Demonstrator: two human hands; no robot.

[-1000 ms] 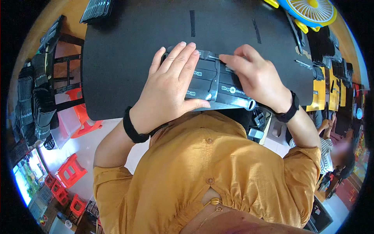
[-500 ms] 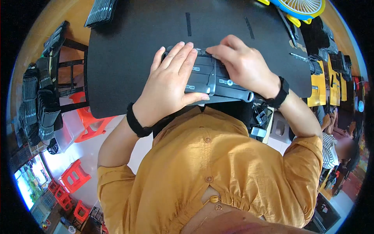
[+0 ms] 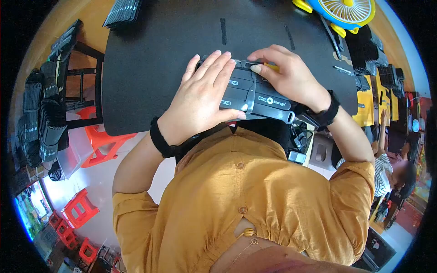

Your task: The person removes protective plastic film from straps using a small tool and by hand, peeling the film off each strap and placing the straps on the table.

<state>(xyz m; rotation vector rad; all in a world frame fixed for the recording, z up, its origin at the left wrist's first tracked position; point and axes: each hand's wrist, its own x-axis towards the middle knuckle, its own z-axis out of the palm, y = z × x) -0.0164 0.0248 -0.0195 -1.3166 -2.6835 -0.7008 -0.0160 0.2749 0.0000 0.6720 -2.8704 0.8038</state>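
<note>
A bundle of black straps [image 3: 239,93] with white "Wrap-It Storage" print lies at the near edge of the black table [image 3: 150,77]. A thin dark band [image 3: 251,93] runs across it. My left hand [image 3: 202,95] rests flat on the bundle's left part, fingers spread and thumb at the near edge. At the far right side of the bundle, my right hand [image 3: 291,75] has its thumb and index finger slightly apart beside the band's far end. Part of the bundle is hidden under both hands.
A blue and yellow fan [image 3: 346,13] stands at the back right. Stacked black straps [image 3: 122,13] lie at the back left. Red stools [image 3: 81,208] and hanging straps [image 3: 52,123] are on the left. Another person [image 3: 387,175] sits at far right.
My right thumb and index finger have parted at the band's far end, after being pinched together there. My left hand has stayed on the bundle. The whole view has shifted slightly.
</note>
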